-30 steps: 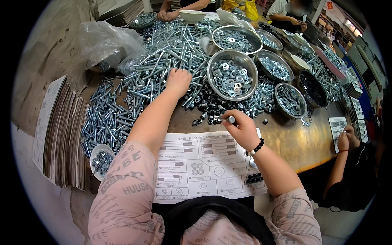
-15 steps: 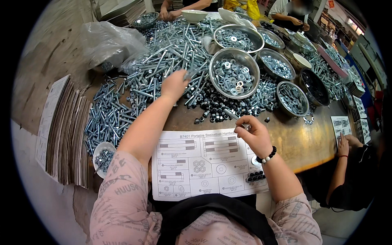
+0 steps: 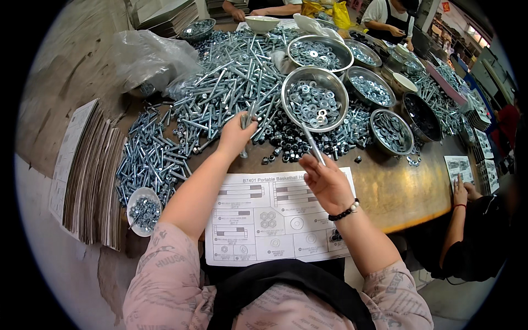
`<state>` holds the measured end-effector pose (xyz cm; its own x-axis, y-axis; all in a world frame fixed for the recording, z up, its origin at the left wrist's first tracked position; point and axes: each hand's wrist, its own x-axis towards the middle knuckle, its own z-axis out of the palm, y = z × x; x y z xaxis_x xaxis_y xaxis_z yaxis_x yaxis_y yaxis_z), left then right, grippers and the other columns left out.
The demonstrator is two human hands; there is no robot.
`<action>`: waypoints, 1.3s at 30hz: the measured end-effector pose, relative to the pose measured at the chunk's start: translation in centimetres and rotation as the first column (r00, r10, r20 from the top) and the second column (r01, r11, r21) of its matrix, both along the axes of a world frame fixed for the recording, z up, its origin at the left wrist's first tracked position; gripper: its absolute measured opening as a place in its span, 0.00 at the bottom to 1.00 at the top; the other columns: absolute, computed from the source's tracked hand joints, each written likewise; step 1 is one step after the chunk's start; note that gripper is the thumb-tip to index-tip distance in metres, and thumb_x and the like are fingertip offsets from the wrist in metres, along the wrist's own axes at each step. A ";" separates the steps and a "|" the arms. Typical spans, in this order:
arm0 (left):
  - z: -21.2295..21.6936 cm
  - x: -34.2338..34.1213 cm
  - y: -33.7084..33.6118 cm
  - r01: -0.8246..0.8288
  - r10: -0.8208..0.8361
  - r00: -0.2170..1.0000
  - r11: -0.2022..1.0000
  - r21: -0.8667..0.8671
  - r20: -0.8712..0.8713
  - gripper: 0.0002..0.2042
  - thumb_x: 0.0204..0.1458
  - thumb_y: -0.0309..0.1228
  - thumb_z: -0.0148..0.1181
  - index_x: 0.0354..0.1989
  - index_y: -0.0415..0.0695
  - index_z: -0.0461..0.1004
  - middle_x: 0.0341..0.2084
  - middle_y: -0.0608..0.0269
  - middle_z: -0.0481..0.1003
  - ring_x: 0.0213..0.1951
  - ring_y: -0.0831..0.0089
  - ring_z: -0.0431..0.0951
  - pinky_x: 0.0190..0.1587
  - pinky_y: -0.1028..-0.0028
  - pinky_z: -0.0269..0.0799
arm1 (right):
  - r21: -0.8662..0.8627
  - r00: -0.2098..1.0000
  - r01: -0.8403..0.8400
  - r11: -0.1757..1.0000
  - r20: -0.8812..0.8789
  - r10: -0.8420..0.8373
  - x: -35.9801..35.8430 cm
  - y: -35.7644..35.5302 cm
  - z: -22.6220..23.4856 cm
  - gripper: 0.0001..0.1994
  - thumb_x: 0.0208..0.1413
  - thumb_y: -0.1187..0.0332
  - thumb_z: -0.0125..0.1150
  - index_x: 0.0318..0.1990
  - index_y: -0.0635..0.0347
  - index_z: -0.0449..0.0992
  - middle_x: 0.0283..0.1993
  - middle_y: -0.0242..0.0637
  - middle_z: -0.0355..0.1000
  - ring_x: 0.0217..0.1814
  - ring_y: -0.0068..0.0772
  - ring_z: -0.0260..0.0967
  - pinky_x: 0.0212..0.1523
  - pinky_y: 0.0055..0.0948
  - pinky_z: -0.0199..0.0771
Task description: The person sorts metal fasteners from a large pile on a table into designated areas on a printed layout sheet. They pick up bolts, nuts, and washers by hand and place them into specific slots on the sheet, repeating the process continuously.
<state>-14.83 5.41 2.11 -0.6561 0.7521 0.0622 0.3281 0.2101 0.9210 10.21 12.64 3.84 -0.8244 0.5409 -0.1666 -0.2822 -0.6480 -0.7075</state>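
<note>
My left hand (image 3: 235, 136) is closed around a few bolts (image 3: 246, 120), their shanks sticking out above and below the fingers. It hovers at the near side of a large heap of long silver bolts (image 3: 220, 82). Further right, my right hand (image 3: 331, 186) grips a long bolt (image 3: 312, 140) that points up and away, towards a steel bowl of washers (image 3: 342, 113). Beneath the right hand lies a printed hardware sheet (image 3: 236, 190) with drawings of bolts, nuts and washers. A small group of black-topped nuts (image 3: 336, 236) on it is partly hidden by my right wrist.
Black-and-silver nuts (image 3: 280, 147) lie beyond the sheet. Shorter bolts (image 3: 148, 159) and a white bowl of small parts (image 3: 144, 203) are at left, near stacked cardboard (image 3: 91, 181). More metal bowls (image 3: 391, 132) stand right. Co-workers' hands (image 3: 461, 192) work at right and far side.
My left hand has drawn slightly nearer, away from the bolt heap, with bolts in it. My right hand has turned palm-up and its bolt now points more steeply away.
</note>
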 end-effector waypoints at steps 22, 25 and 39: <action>0.0 11.5 -3.8 0.255 -0.528 0.693 0.816 -0.519 -0.490 0.16 0.46 0.39 0.58 0.40 0.43 0.69 0.29 0.53 0.75 0.31 0.56 0.75 0.36 0.61 0.69 | 0.391 0.918 0.234 0.890 0.213 -0.335 2.3 2.7 0.0 0.12 0.52 0.68 0.57 0.45 0.59 0.71 0.30 0.27 0.68 0.31 0.18 0.65 0.32 0.19 0.66; -0.2 13.5 -2.6 0.256 -0.666 0.579 0.695 -0.671 -0.470 0.16 0.45 0.40 0.58 0.40 0.45 0.69 0.28 0.53 0.75 0.32 0.58 0.75 0.35 0.63 0.69 | 0.595 0.893 0.071 0.801 0.319 -0.316 3.1 3.0 -0.7 0.13 0.52 0.69 0.57 0.45 0.60 0.72 0.30 0.26 0.67 0.30 0.17 0.63 0.32 0.18 0.63; -0.9 9.2 -7.6 0.351 -0.574 0.698 0.795 -0.495 -0.427 0.33 0.31 0.41 0.68 0.51 0.44 0.67 0.46 0.58 0.66 0.50 0.60 0.65 0.53 0.65 0.59 | 0.907 0.940 -0.312 -0.282 0.252 -0.229 2.3 1.9 -3.7 0.09 0.42 0.73 0.60 0.34 0.55 0.75 0.32 0.36 0.68 0.38 0.40 0.66 0.39 0.34 0.67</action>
<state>-5.60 -2.22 1.23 -0.1553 0.9869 -0.0446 0.8775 0.1585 0.4527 12.51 14.57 0.09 -0.9211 0.1916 0.3388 0.0336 0.9064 -0.4211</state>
